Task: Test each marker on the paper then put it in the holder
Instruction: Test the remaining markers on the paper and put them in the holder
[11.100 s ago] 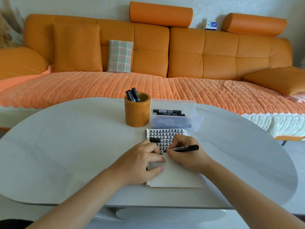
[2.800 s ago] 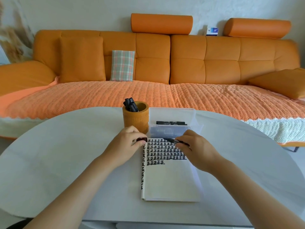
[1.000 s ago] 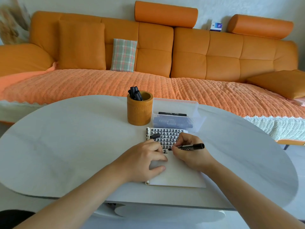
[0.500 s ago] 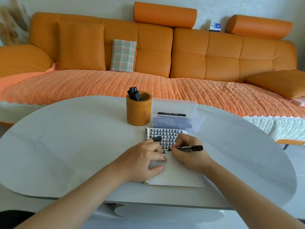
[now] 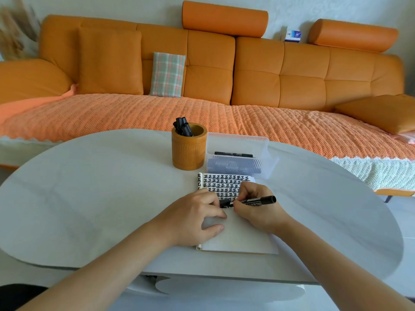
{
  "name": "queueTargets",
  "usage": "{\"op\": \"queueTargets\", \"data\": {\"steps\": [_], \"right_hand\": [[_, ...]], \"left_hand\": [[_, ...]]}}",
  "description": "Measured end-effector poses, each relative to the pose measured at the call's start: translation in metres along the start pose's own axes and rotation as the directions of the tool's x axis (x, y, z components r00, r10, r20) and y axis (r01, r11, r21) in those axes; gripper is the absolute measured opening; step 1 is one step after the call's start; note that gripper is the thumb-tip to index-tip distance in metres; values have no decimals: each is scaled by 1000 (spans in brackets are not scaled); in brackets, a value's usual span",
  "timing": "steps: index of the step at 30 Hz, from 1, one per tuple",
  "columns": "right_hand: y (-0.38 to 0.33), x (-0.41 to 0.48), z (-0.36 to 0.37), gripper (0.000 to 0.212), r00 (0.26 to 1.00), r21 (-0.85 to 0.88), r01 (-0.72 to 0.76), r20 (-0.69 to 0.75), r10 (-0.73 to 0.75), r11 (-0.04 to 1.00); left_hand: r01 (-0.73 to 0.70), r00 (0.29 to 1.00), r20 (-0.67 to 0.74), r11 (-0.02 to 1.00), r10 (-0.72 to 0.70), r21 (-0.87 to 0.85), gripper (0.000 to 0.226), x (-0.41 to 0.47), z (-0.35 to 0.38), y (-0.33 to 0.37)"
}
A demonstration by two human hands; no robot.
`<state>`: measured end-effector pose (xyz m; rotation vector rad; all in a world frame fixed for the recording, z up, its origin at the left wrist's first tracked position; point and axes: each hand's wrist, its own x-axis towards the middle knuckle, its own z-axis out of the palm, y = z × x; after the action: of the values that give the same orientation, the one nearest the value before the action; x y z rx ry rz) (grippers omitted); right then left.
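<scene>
A white notepad (image 5: 238,239) lies on the table, its top rows filled with black test marks (image 5: 222,184). My right hand (image 5: 258,212) grips a black marker (image 5: 258,201) lying nearly level, tip pointing left over the paper. My left hand (image 5: 193,216) rests on the notepad's left side and pinches the black cap (image 5: 224,203) in its fingertips, right at the marker's tip. An orange-brown wooden holder (image 5: 189,151) stands behind the notepad with several black markers (image 5: 183,126) in it.
A clear plastic box (image 5: 262,151) sits right of the holder, with a black marker (image 5: 233,154) lying inside. The pale oval table (image 5: 89,198) ends close behind them. Beyond it runs an orange sofa (image 5: 269,86) with cushions.
The marker tip has left the marks on the paper. My left fingers have brought the cap from above the marks down to the tip. The marker sits a little further right.
</scene>
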<state>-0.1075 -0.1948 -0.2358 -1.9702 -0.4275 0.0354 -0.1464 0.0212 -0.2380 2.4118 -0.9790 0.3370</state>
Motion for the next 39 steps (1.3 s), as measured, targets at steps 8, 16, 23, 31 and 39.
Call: {"op": "queueTargets", "data": {"steps": [8, 16, 23, 31, 39], "right_hand": [[-3, 1, 0, 21, 1000, -11, -6, 2, 6, 1000], [-1, 0, -1, 20, 1000, -18, -10, 1, 10, 1000], [-2, 1, 0, 18, 1000, 28, -6, 7, 6, 1000], [-2, -2, -1, 18, 999, 44, 9, 46, -11, 999], [-6, -4, 0, 18, 998, 64, -6, 69, 1, 998]], "left_hand": [[36, 994, -98, 998, -41, -53, 21, 4, 2, -1], [207, 960, -200, 977, -194, 46, 20, 29, 6, -14], [261, 940, -243, 964, -241, 51, 16, 24, 0, -26], [223, 954, -225, 971, -199, 87, 17, 21, 5, -26], [244, 949, -221, 968, -225, 64, 17, 21, 4, -25]]}}
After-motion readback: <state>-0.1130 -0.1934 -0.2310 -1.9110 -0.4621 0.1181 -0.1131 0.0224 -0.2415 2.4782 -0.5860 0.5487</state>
